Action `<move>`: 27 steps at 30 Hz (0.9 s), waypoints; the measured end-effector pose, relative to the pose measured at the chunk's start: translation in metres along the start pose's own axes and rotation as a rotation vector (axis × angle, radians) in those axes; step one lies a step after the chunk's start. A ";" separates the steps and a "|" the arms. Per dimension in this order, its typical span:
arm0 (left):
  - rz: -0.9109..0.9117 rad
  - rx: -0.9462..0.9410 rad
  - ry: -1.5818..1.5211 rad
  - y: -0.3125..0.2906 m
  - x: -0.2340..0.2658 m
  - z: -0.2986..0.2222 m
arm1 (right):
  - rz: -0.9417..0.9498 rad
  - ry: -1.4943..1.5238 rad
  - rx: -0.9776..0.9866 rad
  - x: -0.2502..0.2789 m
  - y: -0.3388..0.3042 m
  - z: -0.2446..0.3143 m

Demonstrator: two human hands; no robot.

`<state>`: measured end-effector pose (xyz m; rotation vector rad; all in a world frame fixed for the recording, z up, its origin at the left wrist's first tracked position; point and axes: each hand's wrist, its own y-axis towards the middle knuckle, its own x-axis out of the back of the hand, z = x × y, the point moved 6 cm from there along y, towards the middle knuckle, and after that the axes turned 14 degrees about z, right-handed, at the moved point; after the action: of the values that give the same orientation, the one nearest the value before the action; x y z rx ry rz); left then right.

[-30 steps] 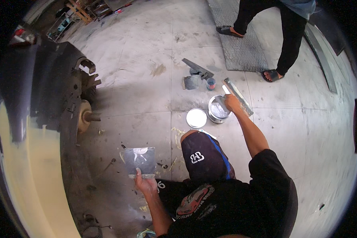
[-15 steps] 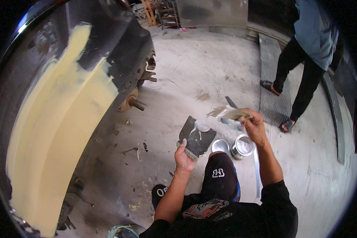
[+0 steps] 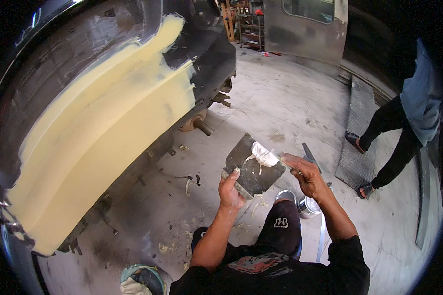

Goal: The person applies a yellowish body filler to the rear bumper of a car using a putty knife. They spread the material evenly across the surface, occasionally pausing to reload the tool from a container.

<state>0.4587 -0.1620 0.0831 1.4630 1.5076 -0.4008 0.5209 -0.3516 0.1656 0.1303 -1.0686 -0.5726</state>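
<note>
My left hand [image 3: 230, 191] is closed round the grip along the near edge of a dark, flat putty board [image 3: 243, 157], thumb on top. A lump of glossy white putty [image 3: 264, 155] lies on its far right part, with thin trails running toward the middle. In my right hand [image 3: 310, 178] is a thin putty spreader [image 3: 285, 160], seen nearly edge-on, its blade at the board's right edge beside the putty. To the left, a dark car body panel [image 3: 209, 59] carries a broad, curved coat of pale yellow filler [image 3: 108, 132].
Near my right knee stand an open tin of pale paste [image 3: 310, 205] and a round lid [image 3: 285, 196]. A bucket [image 3: 142, 275] is at lower left. Another person [image 3: 403, 118] stands at the right on a metal ramp [image 3: 355, 130]. Scraps litter the floor.
My right hand has lowered the spreader from above the tins to the board's edge. The view has turned, showing more of the car panel. The putty lump now sits nearer the spreader.
</note>
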 end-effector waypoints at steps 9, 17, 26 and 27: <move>0.003 -0.272 0.202 0.005 -0.017 -0.030 | -0.782 0.995 -0.116 -0.022 -0.017 -0.019; 0.229 -0.104 0.987 -0.013 -0.021 -0.009 | -0.692 1.314 -0.148 -0.051 0.020 -0.011; -0.109 0.069 0.157 -0.021 0.016 -0.006 | -0.089 0.081 0.212 -0.033 0.016 0.032; -0.088 0.064 0.112 -0.022 0.016 -0.006 | -0.029 -0.052 0.276 -0.037 0.019 0.042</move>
<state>0.4397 -0.1525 0.0654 1.4938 1.6663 -0.4295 0.4789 -0.3101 0.1638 0.3744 -1.1948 -0.4541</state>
